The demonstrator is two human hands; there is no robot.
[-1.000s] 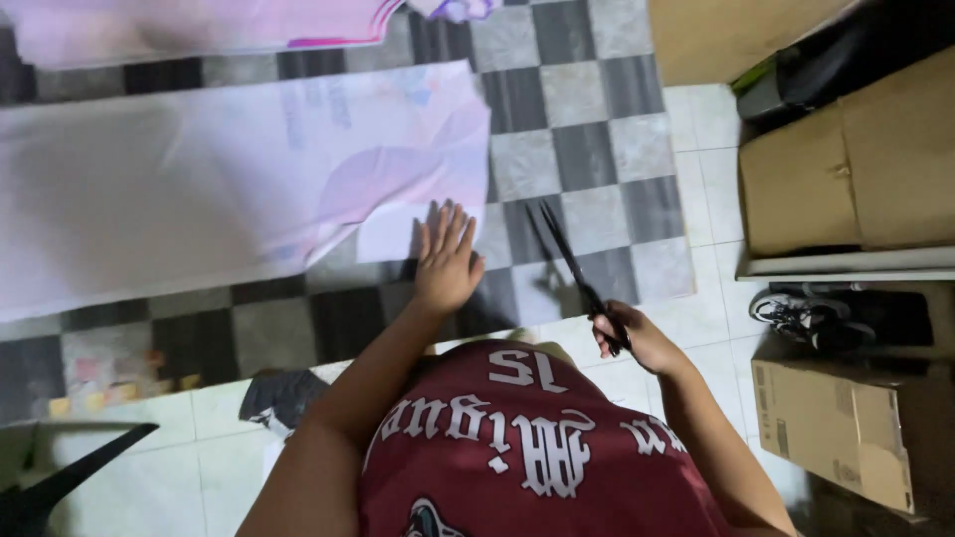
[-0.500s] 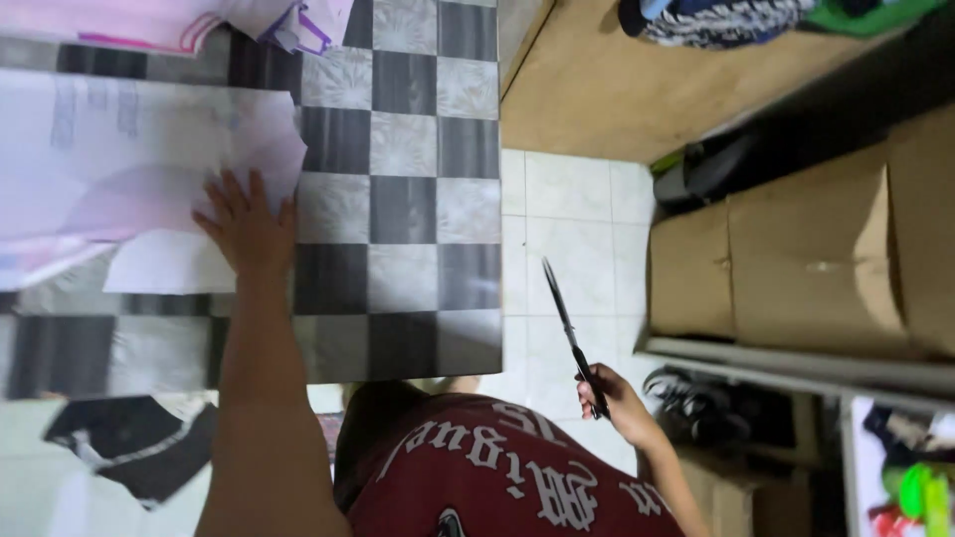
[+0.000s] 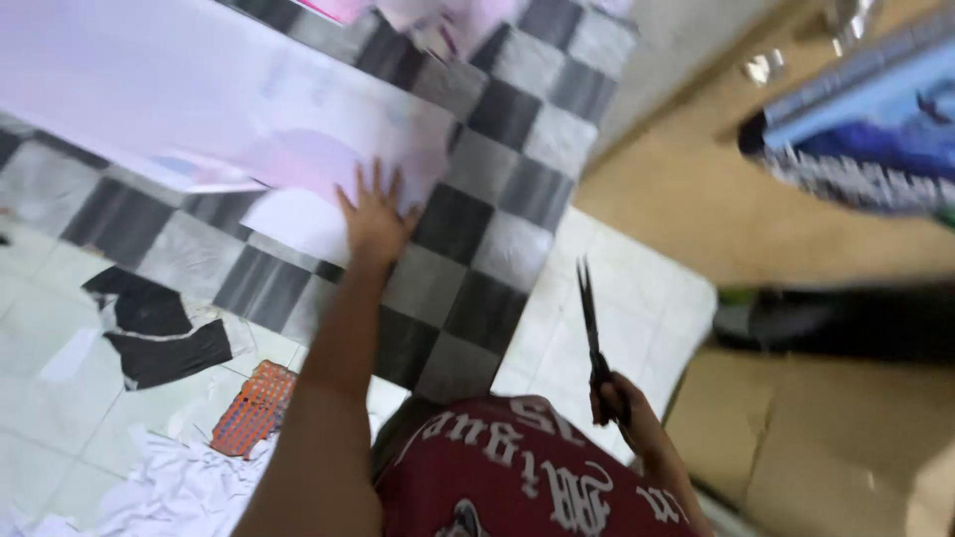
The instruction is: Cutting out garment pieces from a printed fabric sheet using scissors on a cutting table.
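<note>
Item: scissors (image 3: pixel 593 343), black, long-bladed, held by the handle in the right hand (image 3: pixel 619 403), whose fingers are closed around the grip; blades together and pointing up and away from the body, above the white floor tiles (image 3: pixel 637 288) just off the edge of the checkered mat (image 3: pixel 477 268). Paired item: pale pink-white sheet of fabric or paper (image 3: pixel 199 119), laid flat across the mat, a curved white pattern piece (image 3: pixel 298 214) at its near edge. Left hand (image 3: pixel 376 217) lies palm down, fingers spread, pressing that near edge; it grips nothing. The two hands are well apart, the mat's corner between them. Adjacent: black cloth scraps (image 3: pixel 154 328), an orange perforated piece (image 3: pixel 254 406), a heap of white offcuts (image 3: pixel 169 487), brown cardboard (image 3: pixel 796 438), a blue patterned bundle (image 3: pixel 865 139). Risks, as judged: the sheet could creep or wrinkle under one-handed pressure, spoiling alignment with the pattern; the raised blade tips could nick the pinning fingers or the forearm if brought over carelessly; the blurred frame suggests a turning head, so aim may suffer. Change from half a second earlier: the view has rotated, the left hand stays planted on the same edge, the scissors remain upright in the same grip, and floor scraps have come into view at lower left.
</note>
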